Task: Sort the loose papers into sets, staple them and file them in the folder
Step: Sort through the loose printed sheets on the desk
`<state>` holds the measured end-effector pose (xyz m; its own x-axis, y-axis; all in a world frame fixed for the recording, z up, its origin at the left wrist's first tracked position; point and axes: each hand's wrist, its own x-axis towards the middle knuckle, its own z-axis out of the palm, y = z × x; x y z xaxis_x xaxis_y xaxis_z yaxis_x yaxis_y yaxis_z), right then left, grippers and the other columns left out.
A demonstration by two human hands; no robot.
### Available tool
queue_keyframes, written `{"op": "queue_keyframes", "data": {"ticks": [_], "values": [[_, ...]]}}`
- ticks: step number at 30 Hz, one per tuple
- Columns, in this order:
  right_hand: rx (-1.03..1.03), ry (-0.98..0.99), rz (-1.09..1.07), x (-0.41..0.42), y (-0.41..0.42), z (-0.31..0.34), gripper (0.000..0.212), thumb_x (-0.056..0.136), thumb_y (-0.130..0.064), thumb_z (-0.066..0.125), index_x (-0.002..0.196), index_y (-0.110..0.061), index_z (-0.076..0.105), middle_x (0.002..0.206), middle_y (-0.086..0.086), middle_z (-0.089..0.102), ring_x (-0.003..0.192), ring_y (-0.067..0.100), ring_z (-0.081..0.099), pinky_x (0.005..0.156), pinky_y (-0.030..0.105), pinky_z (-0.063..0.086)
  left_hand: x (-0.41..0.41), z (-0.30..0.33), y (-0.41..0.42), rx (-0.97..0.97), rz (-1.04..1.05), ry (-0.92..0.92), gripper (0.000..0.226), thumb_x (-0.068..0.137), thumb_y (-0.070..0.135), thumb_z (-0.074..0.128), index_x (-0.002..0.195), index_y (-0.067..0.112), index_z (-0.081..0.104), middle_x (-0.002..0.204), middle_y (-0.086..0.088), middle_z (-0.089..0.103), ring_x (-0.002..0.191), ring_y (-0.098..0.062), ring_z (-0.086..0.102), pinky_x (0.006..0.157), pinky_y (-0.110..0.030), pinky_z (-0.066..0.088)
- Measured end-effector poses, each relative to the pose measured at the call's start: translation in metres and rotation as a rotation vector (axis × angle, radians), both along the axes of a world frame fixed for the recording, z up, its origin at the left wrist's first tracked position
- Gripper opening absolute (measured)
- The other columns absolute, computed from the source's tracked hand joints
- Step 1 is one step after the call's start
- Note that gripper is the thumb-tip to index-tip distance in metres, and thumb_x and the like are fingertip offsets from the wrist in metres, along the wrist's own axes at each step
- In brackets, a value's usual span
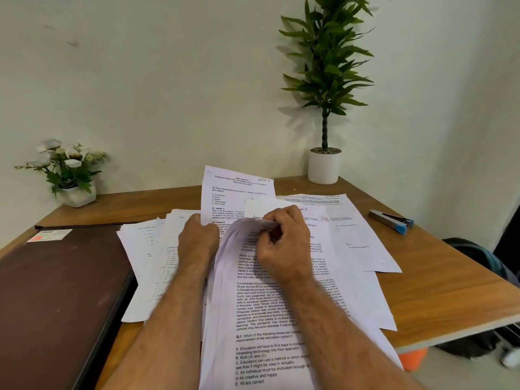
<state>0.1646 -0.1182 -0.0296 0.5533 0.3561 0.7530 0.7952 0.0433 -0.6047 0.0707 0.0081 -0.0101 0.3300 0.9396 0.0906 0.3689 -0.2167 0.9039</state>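
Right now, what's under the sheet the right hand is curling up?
More printed pages: the right hand pinches the curled sheet, exposing a question sheet below. Further sheets fan beneath it; the wooden desk underneath is covered there.

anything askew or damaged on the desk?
Nothing damaged. The loose white printed papers lie fanned and overlapping at mixed angles across the wooden desk, unsorted. The right hand curls up the top edges of the centre stack; the left hand holds up one sheet.
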Motion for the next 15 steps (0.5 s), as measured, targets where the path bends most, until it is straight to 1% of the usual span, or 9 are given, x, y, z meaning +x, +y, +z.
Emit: {"op": "queue_keyframes", "data": {"ticks": [4, 6, 8, 10, 11, 12, 13, 14, 15], "values": [[-0.032, 0.017, -0.008, 0.0, 0.0, 0.0, 0.015, 0.076, -0.004, 0.065, 0.084, -0.016, 0.059, 0.091, -0.009, 0.047, 0.087, -0.003, 0.048, 0.069, 0.006, 0.042, 0.004, 0.001, -0.007, 0.107, -0.145, -0.025, 0.033, 0.097, 0.041, 0.063, 0.122, 0.019, 0.059, 0.12, -0.008, 0.069, 0.1, -0.027, 0.065, 0.086, -0.041, 0.054], [-0.009, 0.019, -0.017, 0.0, 0.0, 0.0, 0.013, 0.076, -0.006, 0.064, 0.083, -0.015, 0.059, 0.091, -0.008, 0.047, 0.086, -0.002, 0.048, 0.069, 0.007, 0.041, 0.006, 0.003, -0.01, 0.132, -0.26, -0.1, 0.047, 0.087, 0.056, 0.067, 0.116, 0.02, 0.062, 0.112, -0.005, 0.072, 0.094, -0.025, 0.069, 0.086, -0.045, 0.058], [0.028, 0.008, -0.024, -0.001, 0.001, 0.0, 0.012, 0.074, -0.006, 0.063, 0.082, -0.014, 0.058, 0.09, -0.007, 0.047, 0.083, -0.002, 0.048, 0.069, 0.006, 0.04, 0.008, 0.006, -0.013, 0.112, -0.378, -0.109, 0.057, 0.071, 0.067, 0.069, 0.108, 0.023, 0.066, 0.102, 0.002, 0.073, 0.085, -0.014, 0.072, 0.077, -0.033, 0.059], [0.053, -0.016, -0.033, -0.001, 0.001, -0.001, 0.011, 0.074, -0.006, 0.062, 0.082, -0.013, 0.058, 0.09, -0.005, 0.048, 0.08, 0.0, 0.047, 0.068, 0.007, 0.04, 0.014, 0.005, -0.015, 0.079, -0.507, -0.051, 0.034, 0.076, 0.049, 0.069, 0.095, 0.02, 0.067, 0.091, 0.001, 0.07, 0.079, -0.007, 0.071, 0.069, -0.018, 0.054], [0.057, -0.019, -0.034, -0.002, 0.0, -0.001, 0.011, 0.075, -0.007, 0.062, 0.084, -0.013, 0.059, 0.091, -0.005, 0.048, 0.079, 0.001, 0.047, 0.067, 0.008, 0.042, 0.02, 0.002, -0.012, 0.065, -0.532, -0.051, 0.029, 0.081, 0.041, 0.064, 0.092, 0.015, 0.067, 0.087, -0.003, 0.068, 0.08, -0.013, 0.07, 0.071, -0.02, 0.054], [0.057, -0.018, -0.034, -0.002, -0.001, 0.0, 0.011, 0.076, -0.009, 0.061, 0.086, -0.013, 0.059, 0.091, -0.005, 0.049, 0.08, 0.002, 0.048, 0.067, 0.009, 0.043, 0.023, 0.001, -0.013, 0.032, -0.514, -0.061, 0.04, 0.084, 0.04, 0.058, 0.097, 0.002, 0.067, 0.088, -0.012, 0.065, 0.081, -0.021, 0.066, 0.081, -0.03, 0.055], [0.058, -0.021, -0.038, -0.002, -0.001, 0.0, 0.011, 0.076, -0.011, 0.061, 0.087, -0.014, 0.059, 0.091, -0.005, 0.049, 0.08, 0.002, 0.048, 0.067, 0.01, 0.044, 0.026, 0.0, -0.012, -0.02, -0.517, -0.103, 0.056, 0.086, 0.04, 0.062, 0.107, -0.012, 0.063, 0.094, -0.019, 0.064, 0.078, -0.018, 0.061, 0.094, -0.041, 0.051], [0.06, -0.034, -0.045, -0.003, -0.002, 0.001, 0.012, 0.076, -0.013, 0.061, 0.087, -0.014, 0.058, 0.091, -0.006, 0.049, 0.08, 0.002, 0.048, 0.067, 0.01, 0.044, 0.027, 0.0, -0.013, -0.049, -0.561, -0.126, 0.067, 0.088, 0.043, 0.066, 0.118, -0.017, 0.058, 0.097, -0.02, 0.064, 0.077, -0.013, 0.061, 0.103, -0.043, 0.046], [0.06, -0.061, -0.052, -0.003, -0.003, 0.002, 0.012, 0.075, -0.015, 0.06, 0.087, -0.014, 0.058, 0.092, -0.005, 0.049, 0.079, 0.002, 0.046, 0.068, 0.01, 0.044, 0.027, 0.0, -0.016, -0.052, -0.619, -0.111, 0.065, 0.087, 0.046, 0.069, 0.118, -0.011, 0.061, 0.093, -0.011, 0.065, 0.077, -0.004, 0.064, 0.103, -0.035, 0.047]]}}
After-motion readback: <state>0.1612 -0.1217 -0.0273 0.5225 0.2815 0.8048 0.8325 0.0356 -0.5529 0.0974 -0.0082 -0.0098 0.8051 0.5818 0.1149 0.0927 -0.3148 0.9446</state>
